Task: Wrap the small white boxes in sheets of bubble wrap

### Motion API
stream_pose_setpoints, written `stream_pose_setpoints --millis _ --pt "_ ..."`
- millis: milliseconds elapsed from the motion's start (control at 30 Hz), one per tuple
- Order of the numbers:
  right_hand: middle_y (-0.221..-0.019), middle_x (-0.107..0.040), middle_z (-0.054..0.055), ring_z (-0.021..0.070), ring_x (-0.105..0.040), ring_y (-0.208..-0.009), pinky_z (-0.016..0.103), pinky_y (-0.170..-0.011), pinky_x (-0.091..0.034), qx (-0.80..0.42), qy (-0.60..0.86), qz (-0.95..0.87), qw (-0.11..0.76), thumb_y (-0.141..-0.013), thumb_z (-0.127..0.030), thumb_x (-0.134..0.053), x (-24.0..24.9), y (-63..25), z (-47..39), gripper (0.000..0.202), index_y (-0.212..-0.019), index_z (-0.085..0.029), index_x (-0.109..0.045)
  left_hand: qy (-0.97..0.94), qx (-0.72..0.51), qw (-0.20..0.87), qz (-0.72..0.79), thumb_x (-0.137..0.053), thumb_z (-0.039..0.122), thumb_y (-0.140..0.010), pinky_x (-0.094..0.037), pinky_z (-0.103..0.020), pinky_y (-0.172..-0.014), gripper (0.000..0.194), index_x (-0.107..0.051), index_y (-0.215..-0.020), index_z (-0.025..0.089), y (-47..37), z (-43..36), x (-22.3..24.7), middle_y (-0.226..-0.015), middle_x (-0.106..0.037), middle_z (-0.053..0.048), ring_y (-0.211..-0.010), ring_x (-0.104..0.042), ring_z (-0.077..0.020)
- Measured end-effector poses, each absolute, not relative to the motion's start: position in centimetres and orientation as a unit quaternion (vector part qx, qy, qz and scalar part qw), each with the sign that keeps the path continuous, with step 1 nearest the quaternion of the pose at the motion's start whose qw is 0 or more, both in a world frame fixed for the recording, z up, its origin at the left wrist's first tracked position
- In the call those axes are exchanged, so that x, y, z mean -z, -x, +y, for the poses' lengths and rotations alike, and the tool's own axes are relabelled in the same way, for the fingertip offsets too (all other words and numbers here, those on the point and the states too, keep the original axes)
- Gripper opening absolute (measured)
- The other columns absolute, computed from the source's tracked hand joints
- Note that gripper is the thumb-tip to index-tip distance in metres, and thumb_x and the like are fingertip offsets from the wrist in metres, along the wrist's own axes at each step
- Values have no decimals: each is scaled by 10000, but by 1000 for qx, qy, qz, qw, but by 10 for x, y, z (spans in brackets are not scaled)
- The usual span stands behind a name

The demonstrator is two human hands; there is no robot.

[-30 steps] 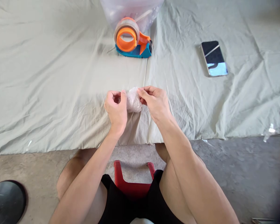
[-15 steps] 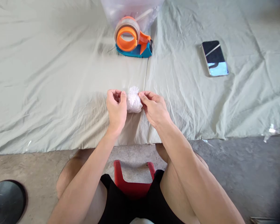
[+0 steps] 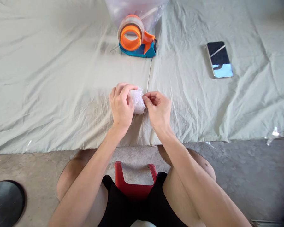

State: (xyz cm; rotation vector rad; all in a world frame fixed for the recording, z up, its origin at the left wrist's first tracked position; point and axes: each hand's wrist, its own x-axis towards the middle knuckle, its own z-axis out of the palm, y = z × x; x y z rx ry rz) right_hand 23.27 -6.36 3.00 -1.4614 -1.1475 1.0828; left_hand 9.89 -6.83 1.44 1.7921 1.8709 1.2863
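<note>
A small bundle in clear bubble wrap [image 3: 139, 102] rests on the cloth-covered table near its front edge. What the wrap encloses cannot be made out. My left hand [image 3: 122, 102] curls over the bundle's left side, fingers bent round its top and thumb against it. On the other side, my right hand [image 3: 158, 107] pinches the right edge of the wrap between thumb and forefinger, the other fingers folded in.
Beyond the hands stands a blue and orange tape dispenser [image 3: 145, 50] with a roll of clear tape, in front of a translucent plastic bag [image 3: 153, 15]. A phone [image 3: 220, 60] lies to the right. A red stool [image 3: 134, 190] and a round black base [image 3: 6, 201] are below.
My left hand has shifted right and upward, its fingers now over the top of the bundle. My right hand keeps its pinch at the right edge, its wrist turned more upright.
</note>
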Motion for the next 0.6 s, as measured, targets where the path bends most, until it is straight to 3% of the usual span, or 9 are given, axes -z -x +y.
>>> stream_pose_setpoints --millis 100,300,400,500,600 --pt "-879 -834 7 185 -771 -823 364 -819 -638 -389 613 -495 478 -994 -181 -729 -33 -228 -72 129 -909 -237 -809 -640 -416 149 629 -394 -64 -990 -513 -457 -1115 548 -754 -1167 311 -101 -68 -16 -1237 -858 1 -1205 -760 -244" --pt "-994 -898 38 223 -824 -868 400 -843 -659 -341 615 -552 447 -1040 -205 -686 -33 -233 -81 203 -977 -237 -877 -649 -425 206 597 -372 -62 -951 -546 -409 -1062 515 -694 -1148 287 -98 -65 -10 -1185 -850 -11 -1156 -796 -221" --pt "-1027 -892 49 222 -809 -870 408 -842 -653 -302 607 -603 420 -1116 -259 -589 -33 -237 -87 284 -1029 -245 -860 -634 -447 232 587 -367 -16 -1004 -566 -387 -1025 474 -654 -1214 297 -96 -65 -3 -1133 -816 -16 -1123 -783 -212" --pt "-1100 -872 73 236 -799 -932 427 -885 -669 -282 593 -631 413 -1191 -427 -536 -30 -237 -92 333 -1225 -249 -815 -614 -457 242 596 -409 64 -1073 -556 -379 -914 385 -609 -1296 304 -96 -67 2 -1056 -767 -12 -965 -743 -211" --pt "-1219 -819 104 271 -778 -1061 476 -972 -672 -286 570 -662 394 -1176 -522 -585 -24 -235 -93 425 -1481 -257 -714 -601 -473 246 595 -428 106 -1105 -536 -381 -840 283 -573 -1251 301 -98 -69 2 -930 -687 10 -815 -668 -207"
